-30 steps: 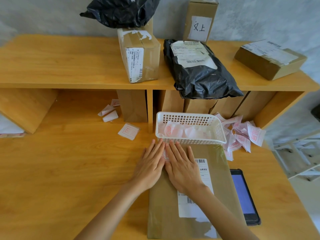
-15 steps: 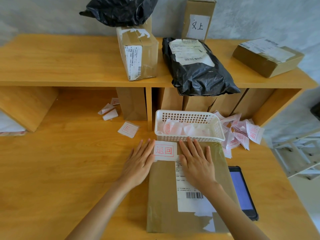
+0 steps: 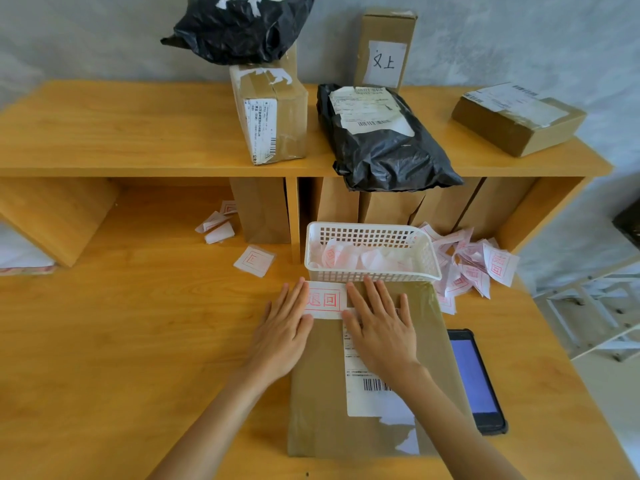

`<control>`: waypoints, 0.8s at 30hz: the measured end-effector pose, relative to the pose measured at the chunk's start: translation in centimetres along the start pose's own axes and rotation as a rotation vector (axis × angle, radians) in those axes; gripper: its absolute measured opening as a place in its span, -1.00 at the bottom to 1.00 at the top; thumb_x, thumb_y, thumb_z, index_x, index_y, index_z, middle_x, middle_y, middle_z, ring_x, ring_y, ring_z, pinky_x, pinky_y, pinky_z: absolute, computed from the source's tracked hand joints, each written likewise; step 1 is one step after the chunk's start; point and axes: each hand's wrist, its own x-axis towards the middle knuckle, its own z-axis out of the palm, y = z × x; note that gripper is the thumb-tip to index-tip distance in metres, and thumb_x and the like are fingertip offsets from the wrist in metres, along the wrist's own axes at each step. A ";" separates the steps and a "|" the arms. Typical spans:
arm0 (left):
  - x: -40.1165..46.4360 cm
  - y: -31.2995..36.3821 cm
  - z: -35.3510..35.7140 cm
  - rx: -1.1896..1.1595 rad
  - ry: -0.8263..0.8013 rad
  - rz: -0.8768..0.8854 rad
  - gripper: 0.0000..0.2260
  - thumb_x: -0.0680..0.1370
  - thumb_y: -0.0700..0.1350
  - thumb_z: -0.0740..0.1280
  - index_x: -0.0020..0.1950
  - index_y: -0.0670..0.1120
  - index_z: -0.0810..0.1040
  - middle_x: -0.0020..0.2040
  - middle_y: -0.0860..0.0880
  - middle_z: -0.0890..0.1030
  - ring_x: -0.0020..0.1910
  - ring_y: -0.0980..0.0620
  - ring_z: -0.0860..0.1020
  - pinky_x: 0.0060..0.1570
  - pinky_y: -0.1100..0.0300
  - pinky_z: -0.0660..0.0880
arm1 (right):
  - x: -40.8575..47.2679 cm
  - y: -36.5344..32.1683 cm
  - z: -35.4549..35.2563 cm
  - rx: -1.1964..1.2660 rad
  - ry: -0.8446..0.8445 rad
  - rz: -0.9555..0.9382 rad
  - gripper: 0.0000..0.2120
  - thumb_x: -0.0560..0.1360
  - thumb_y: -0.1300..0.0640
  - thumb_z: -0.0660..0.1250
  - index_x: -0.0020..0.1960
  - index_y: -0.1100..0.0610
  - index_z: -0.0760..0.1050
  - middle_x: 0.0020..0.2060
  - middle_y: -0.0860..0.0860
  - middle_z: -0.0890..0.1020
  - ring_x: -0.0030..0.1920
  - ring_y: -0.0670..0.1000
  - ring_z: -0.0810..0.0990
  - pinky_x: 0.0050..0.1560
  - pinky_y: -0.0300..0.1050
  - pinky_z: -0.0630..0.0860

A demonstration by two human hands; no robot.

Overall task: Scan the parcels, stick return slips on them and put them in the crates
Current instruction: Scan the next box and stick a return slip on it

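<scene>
A flat brown parcel with a white shipping label lies on the desk in front of me. A white return slip with red characters sits on the parcel's far left corner. My left hand lies flat with straight fingers on the slip's left edge and the parcel's side. My right hand presses flat on the slip's right end and the top of the label. A dark scanner device with a lit blue screen lies to the right of the parcel.
A white plastic basket of slips stands just beyond the parcel. Loose slips lie to its right and more slips to its left. On the shelf sit brown boxes and a black bag parcel.
Both hands, first pressed together over the slip, slid apart and uncovered it. Now they have moved slightly back toward it and press its two ends.
</scene>
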 end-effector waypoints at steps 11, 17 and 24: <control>-0.1 0.1 -1.1 -0.193 0.006 -0.028 -0.48 0.67 0.10 0.03 0.58 0.13 -0.10 0.54 0.26 -0.18 0.51 0.27 -0.22 0.53 0.08 -0.03 | -3.4 6.0 -3.0 0.464 0.126 0.049 -0.35 0.59 -0.21 0.08 0.58 -0.09 -0.07 0.56 -0.14 -0.08 0.56 -0.08 -0.13 0.55 0.02 -0.08; -4.1 1.9 -0.1 -0.857 0.120 -0.350 -0.51 0.65 0.10 0.13 0.56 0.05 0.16 0.49 0.13 0.28 0.42 0.15 0.30 0.32 0.21 0.26 | -7.9 9.4 -2.6 1.158 0.038 0.431 -0.44 0.59 0.00 0.27 0.54 -0.04 0.17 0.39 -0.11 0.40 0.42 -0.02 0.35 0.26 -0.12 0.40; -6.6 2.6 2.0 -1.237 0.023 -0.488 -0.62 0.61 0.16 0.18 0.25 -0.03 0.59 0.06 -0.01 0.70 0.04 -0.02 0.66 0.01 0.08 0.55 | -9.2 9.5 -1.3 1.325 -0.019 0.510 -0.52 0.57 -0.01 0.30 0.47 -0.07 0.33 0.15 -0.09 0.62 0.07 -0.02 0.64 -0.01 -0.10 0.57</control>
